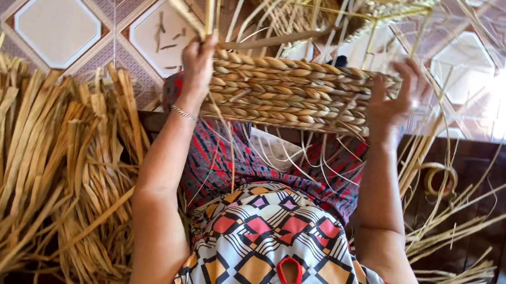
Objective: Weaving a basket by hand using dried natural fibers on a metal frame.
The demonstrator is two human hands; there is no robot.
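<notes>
A half-woven basket (291, 92) of braided straw-coloured fibre rests on my lap, built on a thin yellow wire frame (383, 15) that rises above the woven band. My left hand (198, 65) grips the basket's left end, where loose upright strands stick up. My right hand (393, 98) presses against the right end of the woven band, fingers spread over the braid. Loose fibre ends hang down below the basket over my patterned dress (271, 231).
A large heap of dried flat fibre strips (40, 170) lies to my left. More loose strands and a small coil of fibre (441, 180) lie on a dark wooden bench (485, 168) at my right. The floor beyond is patterned tile (58, 25).
</notes>
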